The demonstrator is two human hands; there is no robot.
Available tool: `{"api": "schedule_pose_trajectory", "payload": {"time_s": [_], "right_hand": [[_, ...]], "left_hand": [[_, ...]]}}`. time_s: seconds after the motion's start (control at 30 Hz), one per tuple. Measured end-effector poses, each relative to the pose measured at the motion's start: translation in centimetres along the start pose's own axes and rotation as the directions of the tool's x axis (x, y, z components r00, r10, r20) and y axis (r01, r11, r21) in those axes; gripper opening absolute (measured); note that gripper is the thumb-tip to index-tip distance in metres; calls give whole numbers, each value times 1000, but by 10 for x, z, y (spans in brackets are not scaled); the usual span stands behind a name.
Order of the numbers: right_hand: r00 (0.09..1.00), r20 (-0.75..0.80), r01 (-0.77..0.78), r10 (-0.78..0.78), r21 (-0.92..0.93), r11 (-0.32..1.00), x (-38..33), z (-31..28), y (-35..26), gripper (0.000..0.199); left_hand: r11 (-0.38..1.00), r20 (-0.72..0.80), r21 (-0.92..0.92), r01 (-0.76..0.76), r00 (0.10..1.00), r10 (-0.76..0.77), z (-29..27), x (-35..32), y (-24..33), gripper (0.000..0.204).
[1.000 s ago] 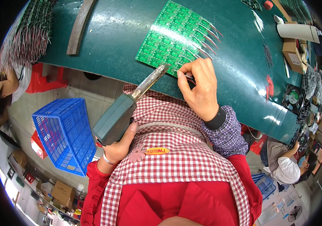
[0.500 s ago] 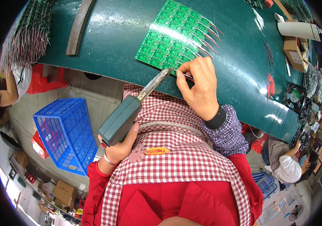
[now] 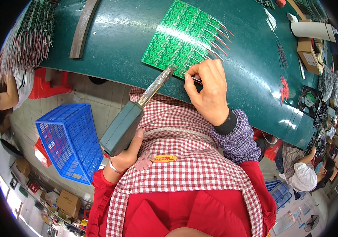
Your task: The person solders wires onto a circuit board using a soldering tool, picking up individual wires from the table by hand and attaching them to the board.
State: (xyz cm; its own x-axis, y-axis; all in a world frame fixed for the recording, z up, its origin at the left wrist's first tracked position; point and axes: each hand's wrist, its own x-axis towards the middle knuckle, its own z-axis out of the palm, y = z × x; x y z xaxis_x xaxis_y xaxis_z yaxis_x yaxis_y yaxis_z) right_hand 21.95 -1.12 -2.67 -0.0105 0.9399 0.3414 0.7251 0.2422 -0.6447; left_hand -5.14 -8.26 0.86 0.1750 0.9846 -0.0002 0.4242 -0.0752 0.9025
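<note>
A green circuit board panel (image 3: 173, 39) lies on the table, with several red, black and white wires (image 3: 218, 39) sticking out along its right side. My left hand (image 3: 126, 156) is wrapped around the dark green handle of a soldering iron (image 3: 122, 128). The iron's metal tip points up and right, close to the panel's near edge. My right hand (image 3: 208, 89) pinches a thin wire (image 3: 196, 80) at the panel's near right corner. Most of that wire is hidden behind the fingers.
On the green table (image 3: 252, 79) lie a curved metal bar (image 3: 84, 29), a pile of red wires (image 3: 284, 90) and white wires (image 3: 271, 19). Bundled wired boards (image 3: 30, 37) hang at the far left. A blue crate (image 3: 72, 142) stands on the floor; a co-worker (image 3: 309, 173) sits at right.
The soldering iron has drawn back slightly, down and left, away from my right fingertips. My right hand has stayed almost still, its pinch kept at the panel's corner.
</note>
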Motion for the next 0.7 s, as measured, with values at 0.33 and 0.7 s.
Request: {"api": "schedule_pose_trajectory", "payload": {"time_s": [0.33,0.7], "right_hand": [[1000,-16,6,-6,-5,1000,2,-1,-2,17],[1000,7,-15,15,-5,1000,2,-4,-10,19]], "left_hand": [[995,-30,-76,66,997,-68,-1,10,-5,29],[943,-335,290,-165,905,261,-19,120,-15,33]]}}
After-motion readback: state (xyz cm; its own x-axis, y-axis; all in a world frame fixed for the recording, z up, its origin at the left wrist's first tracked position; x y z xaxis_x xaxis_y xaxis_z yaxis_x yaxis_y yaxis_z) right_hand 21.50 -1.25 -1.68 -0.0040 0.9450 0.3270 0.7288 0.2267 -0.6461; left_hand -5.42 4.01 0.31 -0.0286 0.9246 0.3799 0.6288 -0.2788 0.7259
